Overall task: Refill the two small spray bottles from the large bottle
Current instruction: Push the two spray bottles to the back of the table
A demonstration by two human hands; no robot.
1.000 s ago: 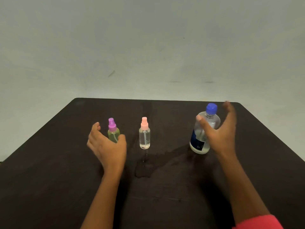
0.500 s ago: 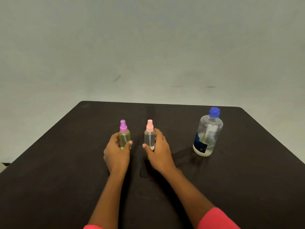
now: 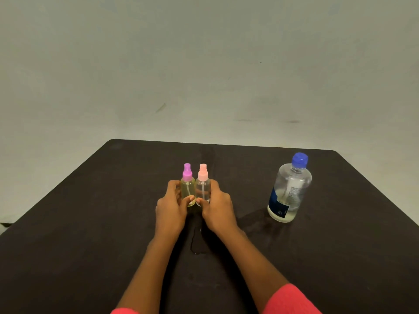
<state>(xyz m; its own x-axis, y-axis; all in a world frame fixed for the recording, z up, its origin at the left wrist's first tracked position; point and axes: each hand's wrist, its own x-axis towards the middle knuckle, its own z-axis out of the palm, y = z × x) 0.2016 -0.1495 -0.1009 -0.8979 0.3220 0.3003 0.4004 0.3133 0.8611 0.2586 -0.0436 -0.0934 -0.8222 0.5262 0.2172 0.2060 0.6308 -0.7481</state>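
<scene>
Between the two sets of curled fingers stand both spray bottles, touching: the left hand wraps the purple-capped bottle, the right hand the pink-capped bottle. Half a second ago a gap parted them. Light, smooth and easily tipped, they seem best gripped round the body; the large bottle, probably heavier, stands well right of the right fingers on a wet table.

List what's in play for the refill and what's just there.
In play:
purple-capped spray bottle, in left hand
pink-capped spray bottle, in right hand
large bottle, blue cap on

Just there:
wet patch on the table
</scene>
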